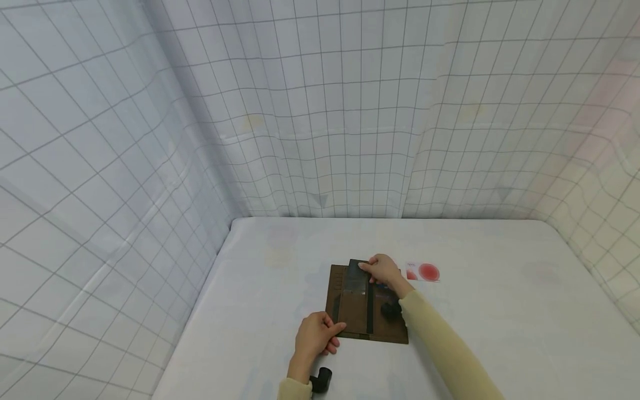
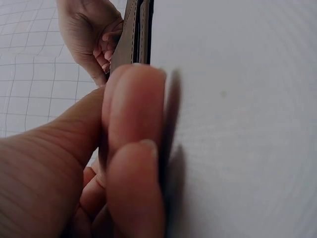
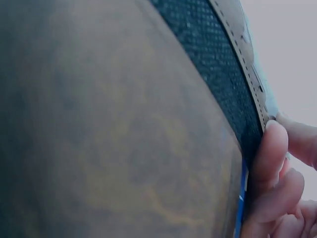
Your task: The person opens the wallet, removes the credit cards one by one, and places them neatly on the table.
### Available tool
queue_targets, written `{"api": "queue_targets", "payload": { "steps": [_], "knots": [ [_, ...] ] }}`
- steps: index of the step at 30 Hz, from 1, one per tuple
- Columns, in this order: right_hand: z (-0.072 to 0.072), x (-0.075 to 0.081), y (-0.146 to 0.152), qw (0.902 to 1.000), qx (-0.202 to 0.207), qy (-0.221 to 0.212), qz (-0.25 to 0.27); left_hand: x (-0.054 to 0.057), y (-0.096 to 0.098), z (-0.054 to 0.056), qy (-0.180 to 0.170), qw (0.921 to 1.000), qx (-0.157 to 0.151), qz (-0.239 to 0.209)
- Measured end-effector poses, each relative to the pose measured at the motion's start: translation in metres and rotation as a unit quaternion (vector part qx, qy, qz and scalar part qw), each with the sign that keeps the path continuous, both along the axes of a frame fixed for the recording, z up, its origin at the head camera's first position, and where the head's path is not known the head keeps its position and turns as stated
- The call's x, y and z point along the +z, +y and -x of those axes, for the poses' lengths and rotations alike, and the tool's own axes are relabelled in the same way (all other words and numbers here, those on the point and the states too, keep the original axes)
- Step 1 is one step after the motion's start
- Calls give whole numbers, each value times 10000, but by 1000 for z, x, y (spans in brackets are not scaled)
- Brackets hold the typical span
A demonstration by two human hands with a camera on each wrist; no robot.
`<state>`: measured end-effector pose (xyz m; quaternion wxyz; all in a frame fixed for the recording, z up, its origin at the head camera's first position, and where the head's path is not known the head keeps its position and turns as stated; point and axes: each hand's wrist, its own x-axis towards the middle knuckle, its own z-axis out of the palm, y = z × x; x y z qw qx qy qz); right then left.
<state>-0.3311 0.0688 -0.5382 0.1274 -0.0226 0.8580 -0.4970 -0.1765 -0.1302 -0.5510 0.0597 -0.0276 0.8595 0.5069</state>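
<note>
A brown leather wallet (image 1: 352, 316) lies spread out on a white table, with dark bands running along its inner panels. Near its far edge a grey, glossy plastic panel (image 1: 355, 278) covers part of the middle section. My right hand (image 1: 382, 269) pinches the side of that panel between thumb and fingers; the right wrist view has the fingertips (image 3: 271, 144) at a stitched edge (image 3: 242, 57) with clear plastic beside it. At the near left corner my left hand (image 1: 316, 335) pinches the wallet's edge, thumb on top and fingers (image 2: 133, 106) curled beneath.
A red-and-white card (image 1: 423, 271) lies just beyond the wallet's right side. Black wrist cameras (image 1: 321, 380) sit on both wrists. White cloth walls with a dark grid (image 1: 330, 111) enclose the white table (image 1: 500, 311) at the back and sides.
</note>
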Motion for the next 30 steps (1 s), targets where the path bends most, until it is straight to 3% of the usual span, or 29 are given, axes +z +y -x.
{"api": "queue_targets", "payload": {
  "steps": [8, 22, 30],
  "knots": [
    [-2, -2, 0, 9995, -181, 176, 187, -3, 0, 1, 37, 9999, -21, 157],
    [-3, 0, -2, 9977, -592, 86, 334, -3, -1, 1, 25, 10000, -21, 90],
    [1, -3, 3, 9986, -132, -20, 514, 0, -1, 0, 39, 10000, -25, 87]
  ]
}}
